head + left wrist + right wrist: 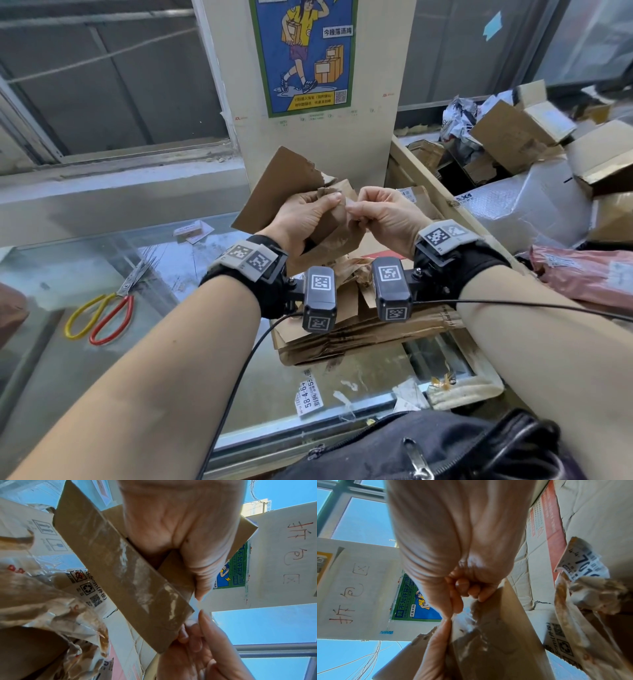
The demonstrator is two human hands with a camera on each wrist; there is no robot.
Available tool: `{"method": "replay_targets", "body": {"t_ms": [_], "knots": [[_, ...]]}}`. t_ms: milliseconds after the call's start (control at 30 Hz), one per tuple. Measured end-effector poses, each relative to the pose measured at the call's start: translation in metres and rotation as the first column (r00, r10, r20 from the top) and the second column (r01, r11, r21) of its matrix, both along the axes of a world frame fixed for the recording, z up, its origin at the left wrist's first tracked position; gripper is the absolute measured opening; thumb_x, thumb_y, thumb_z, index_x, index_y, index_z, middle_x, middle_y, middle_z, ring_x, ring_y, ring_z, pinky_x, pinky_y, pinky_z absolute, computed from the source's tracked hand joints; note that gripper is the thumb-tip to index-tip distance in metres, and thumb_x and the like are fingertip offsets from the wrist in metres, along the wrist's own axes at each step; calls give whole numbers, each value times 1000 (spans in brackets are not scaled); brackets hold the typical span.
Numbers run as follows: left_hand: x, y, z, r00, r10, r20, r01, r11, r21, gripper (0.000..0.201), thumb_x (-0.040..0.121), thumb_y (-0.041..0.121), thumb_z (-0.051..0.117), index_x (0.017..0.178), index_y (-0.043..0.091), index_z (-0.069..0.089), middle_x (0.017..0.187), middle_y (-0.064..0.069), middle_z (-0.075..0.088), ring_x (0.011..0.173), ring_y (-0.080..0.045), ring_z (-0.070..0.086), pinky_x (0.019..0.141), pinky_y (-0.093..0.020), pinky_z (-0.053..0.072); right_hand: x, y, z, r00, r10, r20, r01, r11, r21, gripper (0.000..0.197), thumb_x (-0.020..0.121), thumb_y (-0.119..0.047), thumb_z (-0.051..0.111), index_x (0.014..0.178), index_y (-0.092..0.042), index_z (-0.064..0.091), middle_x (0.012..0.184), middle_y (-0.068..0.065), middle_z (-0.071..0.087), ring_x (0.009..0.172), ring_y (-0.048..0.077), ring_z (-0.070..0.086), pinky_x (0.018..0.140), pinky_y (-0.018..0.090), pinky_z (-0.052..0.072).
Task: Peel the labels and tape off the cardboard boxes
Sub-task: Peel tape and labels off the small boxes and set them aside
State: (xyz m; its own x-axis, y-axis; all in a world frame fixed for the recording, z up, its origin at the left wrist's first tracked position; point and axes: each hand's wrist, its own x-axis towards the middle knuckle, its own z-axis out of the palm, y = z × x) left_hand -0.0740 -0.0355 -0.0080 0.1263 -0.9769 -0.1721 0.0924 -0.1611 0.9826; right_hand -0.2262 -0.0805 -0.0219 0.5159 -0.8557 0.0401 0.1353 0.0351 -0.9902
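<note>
Our left hand (301,219) grips the cardboard flap (274,185); right hand (383,214) fingers (204,620) pinch clear tape (467,622) at its edge, strip running lengthwise.

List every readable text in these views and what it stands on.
"今晚落汤鸡": poster on the pillar.
"58-4-6": peeled label on the glass counter.
"拆包区": handwritten on the white sheet.
"(外径)": printed cardboard box.
"大吉大利": poster's lower edge, right wrist view.
Remaining label print is too small or blurred.
</note>
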Motion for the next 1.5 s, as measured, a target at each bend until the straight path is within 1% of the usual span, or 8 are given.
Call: {"method": "replay_targets", "body": {"t_ms": [200,333,500,767,1000,1200,1367,1500], "knots": [[5,-2,-2,998,46,-45,-46,999,-3,7,90,18,67,85,17,72,79,-4,72,83,-20,66,92,-41,53,3,7,0,997,-13,74,14,1000,-13,29,88,3,56,63,-7,44,55,6,61,53,18,59,55,22,44],[5,-3,-6,998,63,-23,-63,998,-14,7,88,18,69,84,18,74,85,-5,73,92,-24,65,95,-46,52,2,3,2,992,0,-130,-10,997,-77,26,85,-11,65,65,-9,48,65,10,65,64,23,62,62,27,50],[6,-2,-8,994,101,42,-99,994,-51,5,90,17,67,92,16,71,83,1,69,73,-8,64,72,-24,56,-13,3,17,962,118,-245,-84,986,143,40,59,-43,74,68,-12,51,68,7,48,65,17,49,71,32,48],[-5,6,-11,970,-48,236,81,988,-129,2,85,13,72,86,12,71,72,5,70,65,-4,61,61,-13,49,-2,-6,38,669,89,-738,-98,995,31,70,73,-76,51,53,-11,65,58,6,58,55,17,55,59,29,48],[-3,10,-12,972,-76,223,114,980,-163,24,71,6,82,93,10,73,83,1,74,76,-7,67,73,-20,54,-5,-4,29,675,143,-724,-97,990,105,62,77,-59,63,78,2,71,85,19,71,67,21,62,79,33,50],[-3,14,-12,963,-106,248,137,984,-114,27,69,6,84,93,9,73,77,4,74,71,-6,68,67,-17,52,-8,-4,30,789,237,-567,-143,968,206,30,88,-26,63,75,0,65,61,9,65,47,12,59,46,18,48],[-1,10,-8,971,-74,229,72,997,19,41,65,53,82,86,17,77,86,-1,75,94,-22,68,96,-37,51,-6,2,32,839,244,-486,-159,965,210,17,90,-12,61,78,-1,64,57,4,63,46,9,56,44,17,46],[-3,4,-8,985,101,140,-115,989,90,31,77,48,75,82,18,73,95,-7,74,102,-28,66,98,-46,49,-2,3,31,828,187,-529,-108,978,177,30,88,-26,65,73,-1,63,55,6,59,46,12,54,41,17,44]]}}
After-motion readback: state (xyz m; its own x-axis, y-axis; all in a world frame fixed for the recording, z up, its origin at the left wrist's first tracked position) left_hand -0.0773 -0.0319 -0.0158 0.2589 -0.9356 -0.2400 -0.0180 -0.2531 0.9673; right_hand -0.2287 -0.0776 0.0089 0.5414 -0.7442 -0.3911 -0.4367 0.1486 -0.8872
